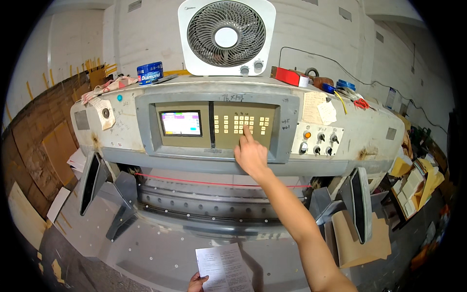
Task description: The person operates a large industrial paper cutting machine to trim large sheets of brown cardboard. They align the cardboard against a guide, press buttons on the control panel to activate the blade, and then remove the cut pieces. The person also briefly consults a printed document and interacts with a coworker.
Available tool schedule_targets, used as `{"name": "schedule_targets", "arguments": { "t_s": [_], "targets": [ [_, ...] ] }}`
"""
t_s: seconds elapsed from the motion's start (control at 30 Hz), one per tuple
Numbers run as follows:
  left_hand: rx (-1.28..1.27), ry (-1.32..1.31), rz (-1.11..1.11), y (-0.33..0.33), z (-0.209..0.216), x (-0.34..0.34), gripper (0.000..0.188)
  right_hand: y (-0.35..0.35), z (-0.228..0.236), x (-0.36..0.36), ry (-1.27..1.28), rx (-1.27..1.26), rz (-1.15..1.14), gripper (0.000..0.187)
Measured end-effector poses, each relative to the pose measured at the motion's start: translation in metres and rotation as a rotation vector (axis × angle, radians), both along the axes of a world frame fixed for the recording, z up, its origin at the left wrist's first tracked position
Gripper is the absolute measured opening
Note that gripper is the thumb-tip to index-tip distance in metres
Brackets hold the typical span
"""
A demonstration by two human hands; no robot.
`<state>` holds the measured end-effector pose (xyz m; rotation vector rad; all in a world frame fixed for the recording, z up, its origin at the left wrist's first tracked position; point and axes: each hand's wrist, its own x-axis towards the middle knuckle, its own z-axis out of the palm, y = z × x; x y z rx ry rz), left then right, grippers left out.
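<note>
My right hand [251,155] reaches up to the control panel of a large grey machine, its index finger stretched onto the keypad [240,125]. The other fingers are curled in, and nothing shows in that hand. Left of the keys a small screen [180,123] is lit. Low in the view, my left hand [197,282] grips the left edge of a printed paper sheet [224,267], the thumb on its face. The sheet is above the machine's grey table [160,253]. Most of the left hand is cut off by the lower edge.
A white box fan [226,38] stands on the machine, with a blue tin [150,73] to its left and a red box [291,76] to its right. Knobs fill a switch plate [319,140]. Upright guards [361,204] flank the slot, crossed by a red line [219,181]. Brown sheets [362,238] lie right.
</note>
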<state>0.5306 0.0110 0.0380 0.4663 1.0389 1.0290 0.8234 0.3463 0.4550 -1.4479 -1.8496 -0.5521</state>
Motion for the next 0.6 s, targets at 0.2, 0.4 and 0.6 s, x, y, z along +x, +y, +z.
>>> {"name": "schedule_targets", "arguments": {
  "t_s": [0.2, 0.4, 0.6],
  "targets": [
    [0.007, 0.079, 0.002, -0.003, 0.026, 0.006, 0.05, -0.004, -0.003, -0.001, -0.049, 0.005, -0.018, 0.027],
    [-0.073, 0.152, 0.04, -0.003, 0.014, 0.003, 0.052, -0.001, -0.014, 0.007, 0.023, 0.007, 0.03, 0.029],
    [-0.014, 0.036, 0.007, -0.003, 0.001, -0.001, 0.053, -0.013, -0.054, 0.044, 0.059, 0.125, -0.028, 0.03]
  ]
}}
